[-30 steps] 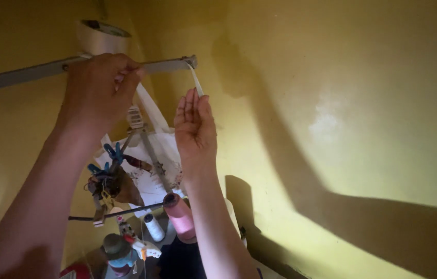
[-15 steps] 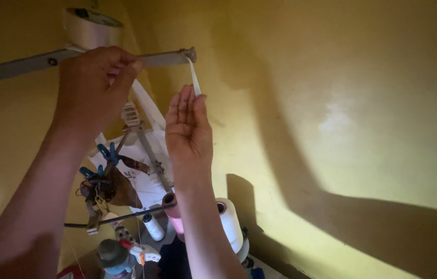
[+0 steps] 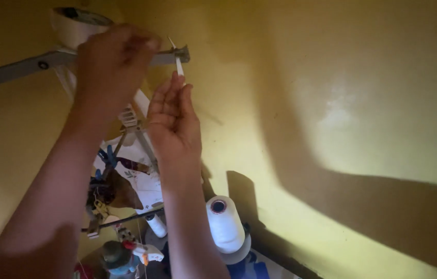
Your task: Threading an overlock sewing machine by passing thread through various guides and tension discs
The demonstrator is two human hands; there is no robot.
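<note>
The step in hand appeared to be threading at the overhead thread guide: both hands were raised to the grey metal arm (image 3: 17, 64) that ran from the left edge of the view toward the yellow wall (image 3: 332, 103). The left hand (image 3: 112, 64) was closed around the right part of that arm, just short of its end fitting (image 3: 180, 53), fingers curled over the metal. The right hand (image 3: 174, 116) stood just below and to the right of the fitting, palm toward the camera, fingers nearly straight, with the fingertips pinching the lower end of a thin white strip or thread end (image 3: 178, 64) that rose to the fitting. Whether the strip already passed through the fitting could not be told, since the view was blurred there. A pale tape roll (image 3: 76, 23) sat on top of the arm, above the left hand. Below, near the wall, a white thread cone (image 3: 223, 222) stood upright on its base, with a smaller spool (image 3: 155, 225) to its left. By judgement, the next move called for a steady arm and a fine, controlled pull by the right fingertips.
</note>
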